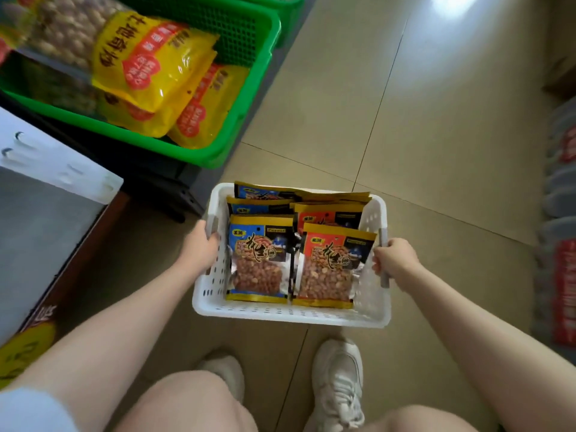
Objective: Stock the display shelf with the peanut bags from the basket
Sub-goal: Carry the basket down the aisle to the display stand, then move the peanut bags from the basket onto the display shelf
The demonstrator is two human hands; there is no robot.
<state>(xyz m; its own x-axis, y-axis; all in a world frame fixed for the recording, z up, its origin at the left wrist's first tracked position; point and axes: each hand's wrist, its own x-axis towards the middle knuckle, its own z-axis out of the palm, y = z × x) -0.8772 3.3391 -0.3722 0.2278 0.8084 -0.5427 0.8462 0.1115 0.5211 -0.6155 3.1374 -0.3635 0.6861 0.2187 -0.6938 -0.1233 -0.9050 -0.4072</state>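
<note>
A white perforated plastic basket (290, 314) hangs above the tiled floor, carried by both hands. My left hand (202, 244) grips its left handle and my right hand (394, 260) grips its right handle. Inside lie several peanut bags in two rows: blue-labelled ones (260, 260) on the left and red-labelled ones (332, 266) on the right, each with a clear window showing peanuts. The display shelf at the upper left holds a green crate (249, 98) with yellow snack bags (149, 63).
A cardboard box (46, 213) with a grey top stands at the left. A black shelf base (174, 188) sits under the green crate. Red and grey packaged goods (564, 275) line the right edge. My white shoes (338, 385) stand on beige tiles below the basket.
</note>
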